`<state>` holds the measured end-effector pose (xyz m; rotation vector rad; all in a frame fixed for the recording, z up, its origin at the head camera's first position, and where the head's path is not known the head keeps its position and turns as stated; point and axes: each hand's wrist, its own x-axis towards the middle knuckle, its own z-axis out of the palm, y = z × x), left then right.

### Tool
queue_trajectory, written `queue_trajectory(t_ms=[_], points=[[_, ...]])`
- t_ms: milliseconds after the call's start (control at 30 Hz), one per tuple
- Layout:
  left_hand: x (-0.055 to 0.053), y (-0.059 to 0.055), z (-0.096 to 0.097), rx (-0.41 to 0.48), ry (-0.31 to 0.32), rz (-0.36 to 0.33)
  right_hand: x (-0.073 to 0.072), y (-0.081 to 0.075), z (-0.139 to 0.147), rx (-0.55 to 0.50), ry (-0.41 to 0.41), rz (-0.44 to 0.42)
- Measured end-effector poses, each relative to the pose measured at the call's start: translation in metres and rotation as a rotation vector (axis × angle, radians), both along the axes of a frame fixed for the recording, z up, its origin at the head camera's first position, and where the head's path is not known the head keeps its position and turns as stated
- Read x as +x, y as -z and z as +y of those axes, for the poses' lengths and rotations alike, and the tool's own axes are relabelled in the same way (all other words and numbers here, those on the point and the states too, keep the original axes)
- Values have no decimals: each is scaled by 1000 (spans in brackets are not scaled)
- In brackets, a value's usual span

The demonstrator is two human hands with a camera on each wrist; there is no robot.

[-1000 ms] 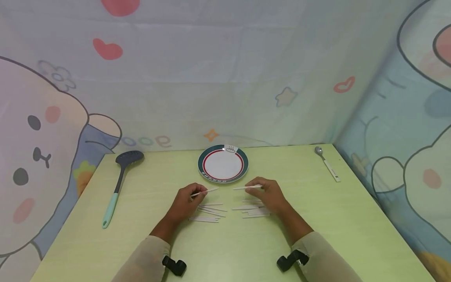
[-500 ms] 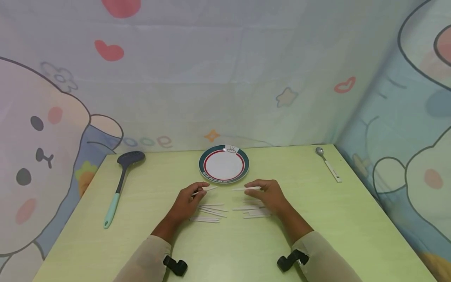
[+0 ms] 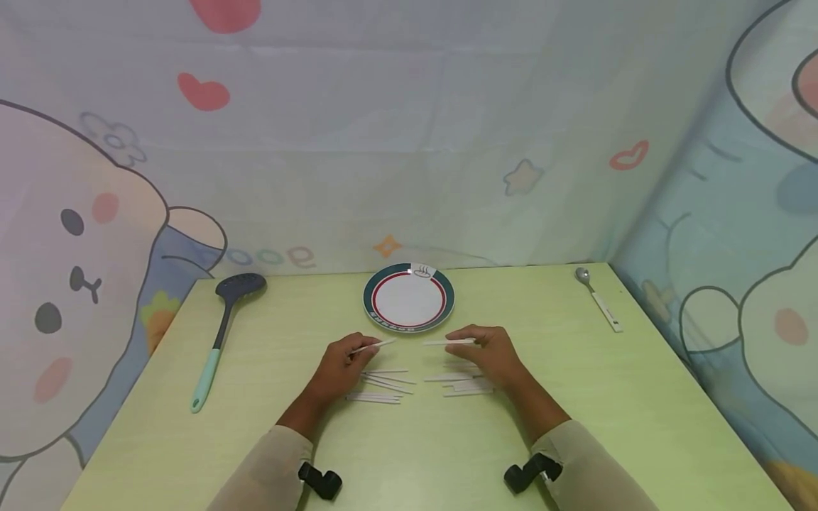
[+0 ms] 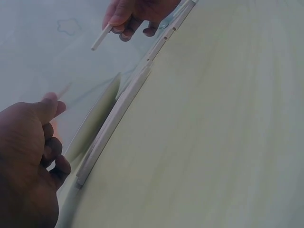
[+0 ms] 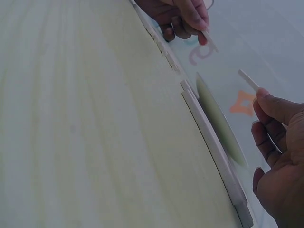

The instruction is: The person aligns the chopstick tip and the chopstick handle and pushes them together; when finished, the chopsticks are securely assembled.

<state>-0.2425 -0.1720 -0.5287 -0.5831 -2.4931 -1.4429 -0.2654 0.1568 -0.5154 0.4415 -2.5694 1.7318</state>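
Note:
My left hand [image 3: 341, 365] pinches a thin white stick [image 3: 383, 343] between thumb and fingertips, its free end pointing right. Opposite it, my right hand [image 3: 492, 355] pinches another white stick [image 3: 437, 343], held nearly level and pointing left. A gap separates the two stick ends, in front of the plate [image 3: 409, 301]. In the right wrist view the right stick [image 5: 248, 79] is raised above the table, between thumb and index finger. Below the left hand lies a loose group of white sticks [image 3: 386, 383]. A second group of sticks [image 3: 469, 387] lies under the right hand, partly hidden by it.
A black slotted skimmer [image 3: 222, 326] with a mint handle lies at the left of the pale table [image 3: 409, 454]. Towards the back right is a small spoon [image 3: 603, 311] with a white handle. A printed cloth [image 3: 396, 156] hangs behind the table's back edge.
Both hands keep their sticks in nearly the same place. The left fingertips rise slightly off the stick, then come down again. The head view has shifted a little.

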Motion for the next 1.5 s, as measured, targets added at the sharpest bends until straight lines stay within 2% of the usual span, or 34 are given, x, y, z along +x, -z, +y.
queue_trajectory(t_ms=[100,200,467,733,900,1133,1500], points=[[0,0,0,13,-23,-32,0,1,-1,-12,3,-6],[0,1,0,15,-30,-26,0,0,-5,-13,-1,-11],[2,2,0,59,12,3,0,0,-11,18,-21,-35],[0,2,1,97,57,73,1,-5,-13,13,-57,17],[-2,4,5,103,67,70,0,-4,-14,15,-65,31],[-3,4,13,62,67,81,-1,0,-16,18,-89,56],[-3,1,15,95,99,93,1,-2,-16,-3,-90,75]])
